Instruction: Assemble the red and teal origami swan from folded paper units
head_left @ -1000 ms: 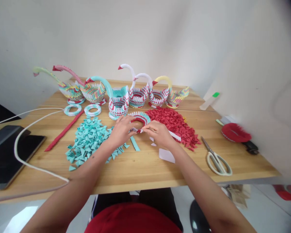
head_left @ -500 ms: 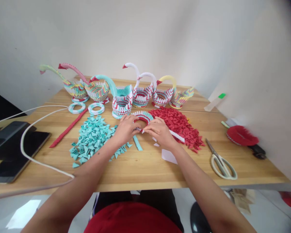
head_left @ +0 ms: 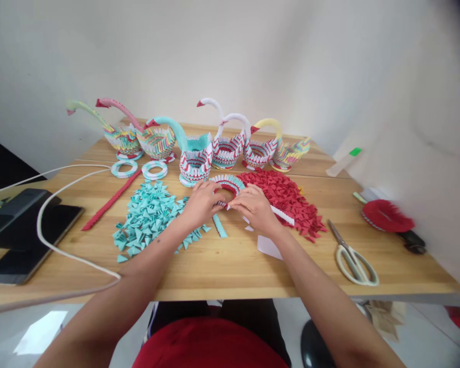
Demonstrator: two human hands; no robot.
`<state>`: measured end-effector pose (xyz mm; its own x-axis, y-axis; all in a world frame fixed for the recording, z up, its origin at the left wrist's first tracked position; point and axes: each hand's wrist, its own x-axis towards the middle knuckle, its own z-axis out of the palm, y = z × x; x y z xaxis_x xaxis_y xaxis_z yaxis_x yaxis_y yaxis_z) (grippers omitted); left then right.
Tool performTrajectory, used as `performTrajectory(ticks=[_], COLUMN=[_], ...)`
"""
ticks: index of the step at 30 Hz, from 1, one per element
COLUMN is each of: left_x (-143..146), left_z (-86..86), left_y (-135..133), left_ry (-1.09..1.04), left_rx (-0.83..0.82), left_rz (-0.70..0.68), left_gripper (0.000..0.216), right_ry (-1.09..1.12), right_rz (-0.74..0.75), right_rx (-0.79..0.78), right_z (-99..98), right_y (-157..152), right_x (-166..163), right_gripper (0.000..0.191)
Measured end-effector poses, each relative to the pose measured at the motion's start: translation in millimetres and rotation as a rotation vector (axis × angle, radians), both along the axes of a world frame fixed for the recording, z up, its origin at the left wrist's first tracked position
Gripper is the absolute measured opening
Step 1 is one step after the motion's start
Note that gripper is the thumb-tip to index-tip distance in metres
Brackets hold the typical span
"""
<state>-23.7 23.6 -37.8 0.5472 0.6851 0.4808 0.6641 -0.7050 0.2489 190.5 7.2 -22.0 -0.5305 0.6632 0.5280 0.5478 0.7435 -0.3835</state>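
Between my hands is a ring of folded paper pieces (head_left: 229, 180) in red, white and turquoise, its near side partly hidden by my fingers. My left hand (head_left: 203, 201) is closed on the ring's left side. At the near right edge my right hand (head_left: 254, 207) pinches a small white folded paper piece (head_left: 229, 207) against the ring. A heap of turquoise folded pieces (head_left: 149, 217) lies left of my left hand, and a heap of red folded pieces (head_left: 287, 199) lies right of my right hand. A turquoise strip (head_left: 220, 226) and a white strip (head_left: 282, 215) lie close by.
Several paper swans, among them a turquoise-necked one (head_left: 195, 163), stand along the back. Two paper rings (head_left: 154, 170) and a red strip (head_left: 111, 200) lie left. Scissors (head_left: 354, 260) and a red bristly disc (head_left: 387, 214) are right. A white cable (head_left: 42, 225) crosses the left, near a phone (head_left: 34, 248).
The whole view has shifted slightly, so things on the table appear a little farther right. Both hands keep nearly the same hold on the ring.
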Motion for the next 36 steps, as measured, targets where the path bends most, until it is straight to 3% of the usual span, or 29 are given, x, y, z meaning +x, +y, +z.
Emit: performTrajectory(ticks=[14,20,23,29,36], left_x=[2,1,1,5,13], left_z=[2.8,4.3,5.1,3.1,3.4], left_y=[-2,-3,-4,-2,0], left_ry=[-0.002,0.009,0.027,0.073,0.089], left_rx=[-0.02,-0.024,0.002,0.075,0.012], left_rz=[0.002,0.004,0.008,0.049,0.049], left_gripper=[0.009,0.012,0.016,0.026,0.014], right_ry=[-0.169,-0.128,-0.116,-0.181,-0.156], right_rz=[-0.08,-0.098,-0.121,-0.144,-0.206], right_rx=[0.075,0.05,0.049,0.109,0.098], right_z=[0.3,-0.1,-1.7,-2.7,-9.0], right_y=[4,2,1,-3,-3], right_x=[-9,-4,-1,-8,-16], right_gripper=[0.023,0.016,0.021,0.012,0.008])
